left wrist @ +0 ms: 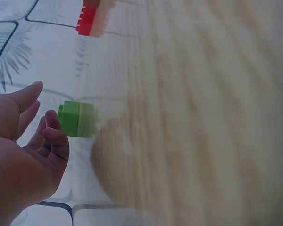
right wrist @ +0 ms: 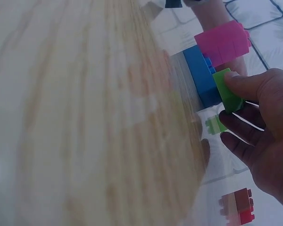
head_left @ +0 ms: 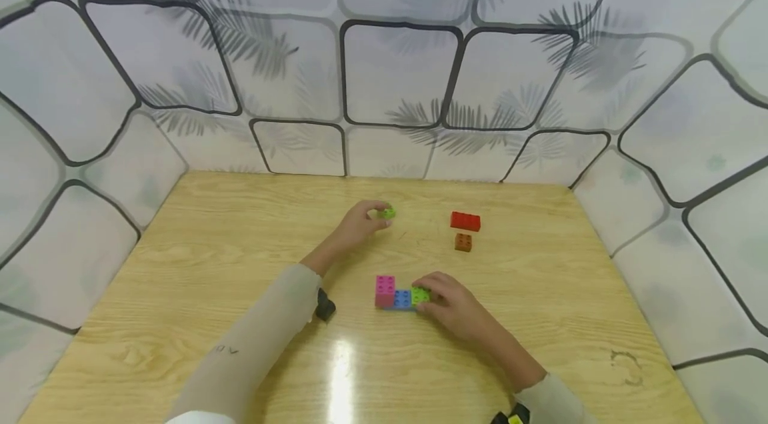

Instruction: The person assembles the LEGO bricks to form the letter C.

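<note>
Near the middle of the table my right hand [head_left: 459, 311] pinches a light green toy building brick [right wrist: 228, 90] between thumb and fingers. That brick sits at the right end of a long blue brick [head_left: 403, 299]. Pink bricks [head_left: 385, 291] stand on the blue brick's left end, stacked higher than the green one. Farther back, my left hand [head_left: 362, 224] reaches to a second green brick [left wrist: 70, 118] on the table. Its thumb stands apart from this brick in the left wrist view, and its bent fingers are right beside the brick's studded side.
Right of the left hand, toward the back, lie a long red brick [head_left: 465, 221] and a small orange-brown brick [head_left: 463, 242]. The wooden table [head_left: 198, 244] meets a patterned fabric wall [head_left: 396, 77] at the back and on both sides.
</note>
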{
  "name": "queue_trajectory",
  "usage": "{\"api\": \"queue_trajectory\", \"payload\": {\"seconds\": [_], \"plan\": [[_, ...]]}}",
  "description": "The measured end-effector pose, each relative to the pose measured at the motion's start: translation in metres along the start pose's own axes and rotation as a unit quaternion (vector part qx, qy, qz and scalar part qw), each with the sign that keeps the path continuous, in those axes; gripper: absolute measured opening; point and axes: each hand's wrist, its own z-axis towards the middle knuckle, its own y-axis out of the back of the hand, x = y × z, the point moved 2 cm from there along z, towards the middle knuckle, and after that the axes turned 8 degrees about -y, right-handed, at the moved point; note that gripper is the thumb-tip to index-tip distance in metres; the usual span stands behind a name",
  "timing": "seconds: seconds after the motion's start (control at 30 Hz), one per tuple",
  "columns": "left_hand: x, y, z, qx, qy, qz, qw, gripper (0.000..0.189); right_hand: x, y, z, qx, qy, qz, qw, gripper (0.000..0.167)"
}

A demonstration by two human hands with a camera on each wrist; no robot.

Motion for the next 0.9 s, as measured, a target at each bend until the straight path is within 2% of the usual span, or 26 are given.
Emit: {"api": "queue_trajectory", "payload": {"seconds": [0.3, 0.57, 0.9], "plan": [[0.004, 0.0, 0.017, -0.008, -0.005, 0.011, 0.9999, 0.048, 0.0, 0.0, 0.0, 0.001, -0.008, 0.004, 1.0, 0.036], [0.009, 0.0, 0.022, -0.01, 0.027, -0.011, 0.9995, 0.052, 0.0, -0.002, 0.002, -0.001, 0.003, 0.003, 1.0, 0.036], [0.013, -0.001, 0.026, -0.002, 0.032, 0.011, 0.9994, 0.051, -0.001, -0.002, 0.002, 0.005, -0.005, 0.005, 1.0, 0.037]]}}
